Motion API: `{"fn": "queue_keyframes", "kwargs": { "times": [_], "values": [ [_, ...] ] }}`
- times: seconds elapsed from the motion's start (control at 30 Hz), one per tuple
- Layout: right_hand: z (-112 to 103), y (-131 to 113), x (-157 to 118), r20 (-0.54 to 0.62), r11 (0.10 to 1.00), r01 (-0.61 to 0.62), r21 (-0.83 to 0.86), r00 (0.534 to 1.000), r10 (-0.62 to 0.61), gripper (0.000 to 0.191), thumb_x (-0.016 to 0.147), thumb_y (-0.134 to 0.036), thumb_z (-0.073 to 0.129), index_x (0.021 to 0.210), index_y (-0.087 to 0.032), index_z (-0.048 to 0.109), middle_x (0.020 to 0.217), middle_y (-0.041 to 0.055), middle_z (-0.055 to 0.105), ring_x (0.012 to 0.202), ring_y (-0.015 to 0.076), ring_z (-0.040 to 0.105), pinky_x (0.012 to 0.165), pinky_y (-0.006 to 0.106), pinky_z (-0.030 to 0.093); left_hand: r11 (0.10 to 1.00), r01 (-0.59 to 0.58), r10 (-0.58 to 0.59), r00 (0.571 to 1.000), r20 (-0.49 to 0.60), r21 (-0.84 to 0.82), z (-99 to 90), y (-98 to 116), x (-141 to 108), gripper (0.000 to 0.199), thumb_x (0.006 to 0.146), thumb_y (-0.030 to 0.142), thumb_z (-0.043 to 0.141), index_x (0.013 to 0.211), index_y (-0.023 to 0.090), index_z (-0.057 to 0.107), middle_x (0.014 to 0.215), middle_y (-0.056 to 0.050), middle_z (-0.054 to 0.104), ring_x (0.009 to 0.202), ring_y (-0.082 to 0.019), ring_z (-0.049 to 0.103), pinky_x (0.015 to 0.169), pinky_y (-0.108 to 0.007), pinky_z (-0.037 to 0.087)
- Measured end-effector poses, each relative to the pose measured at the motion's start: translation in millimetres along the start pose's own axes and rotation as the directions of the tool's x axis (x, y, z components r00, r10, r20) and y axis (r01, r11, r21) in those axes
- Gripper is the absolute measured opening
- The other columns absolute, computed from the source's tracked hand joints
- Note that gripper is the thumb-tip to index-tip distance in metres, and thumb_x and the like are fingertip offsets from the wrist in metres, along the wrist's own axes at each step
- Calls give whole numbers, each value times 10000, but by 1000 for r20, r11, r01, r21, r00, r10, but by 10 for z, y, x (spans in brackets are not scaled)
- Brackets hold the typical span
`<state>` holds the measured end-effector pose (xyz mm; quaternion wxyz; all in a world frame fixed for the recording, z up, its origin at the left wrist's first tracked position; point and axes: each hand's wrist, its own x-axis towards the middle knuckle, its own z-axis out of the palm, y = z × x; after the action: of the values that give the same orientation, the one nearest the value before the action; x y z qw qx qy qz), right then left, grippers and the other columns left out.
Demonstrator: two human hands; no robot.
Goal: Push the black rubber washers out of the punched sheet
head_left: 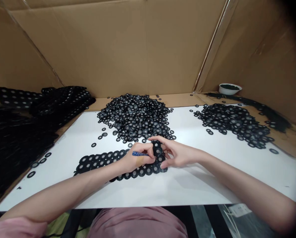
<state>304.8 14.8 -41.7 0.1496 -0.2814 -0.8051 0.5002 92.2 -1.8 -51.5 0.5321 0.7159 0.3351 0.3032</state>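
A panel of joined black rings with grey centres [102,163] lies flat in front of me, in several rows. My left hand [138,158] rests over its right part, fingers pinched around a slim blue tool with pale lettering [138,153]. The tool's tip is hidden by the fingers, so I cannot tell its exact kind. My right hand [177,153] curls around the panel's right end, with the thumb at the near corner and the index finger along the far edge. Just beyond both hands rises a large heap of loose black rings [135,115].
More loose rings form a pile [234,122] at the right. Behind it are a white bowl [229,89] of dark material and a dark strand bundle [269,112]. Folded dark ring panels [61,102] sit at the left. Cardboard walls [118,46] enclose the white board [187,191].
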Motion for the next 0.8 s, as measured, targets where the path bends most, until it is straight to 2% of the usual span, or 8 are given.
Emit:
{"fn": "queue_keyframes", "kwargs": {
  "times": [0.1,0.23,0.37,0.5,0.8],
  "values": [
    [14,8,9,0,999,-27,19,1000,27,957,656,-160,771,1410,-291,197,695,-60,487,586,106,442,530,215,372,998,-9,8,1000,-20,-58,-10,4,7,155,683,134,654,585,114,535,612,17,543,537,-71,460,513,-187,347],
    [28,20,27,-38,1000,-29,-2,999,29,943,639,-127,770,1400,-284,237,633,-79,448,559,100,428,498,201,346,983,-36,30,999,-38,-182,-43,-5,-4,152,618,107,683,554,116,545,593,13,555,559,-92,501,550,-206,400],
    [13,37,40,-47,998,-55,18,997,56,961,616,-136,789,1397,-284,247,604,-89,436,531,95,420,469,194,317,958,3,-26,997,-76,-288,-25,13,-33,173,585,98,690,548,117,523,566,28,536,470,-61,435,458,-181,344],
    [4,71,52,-39,998,-38,57,998,40,962,605,-162,809,1389,-291,266,625,-80,489,532,93,415,481,200,319,975,68,-73,997,-15,-212,41,26,-50,165,620,140,686,571,116,530,587,14,543,477,-67,447,448,-183,325],
    [5,55,44,-35,998,-38,45,999,40,953,601,-151,809,1384,-285,282,620,-79,509,514,84,401,452,187,294,991,88,-84,996,44,-102,60,49,-90,136,681,161,651,624,119,536,622,9,547,449,-64,437,407,-177,303]
  ]
}}
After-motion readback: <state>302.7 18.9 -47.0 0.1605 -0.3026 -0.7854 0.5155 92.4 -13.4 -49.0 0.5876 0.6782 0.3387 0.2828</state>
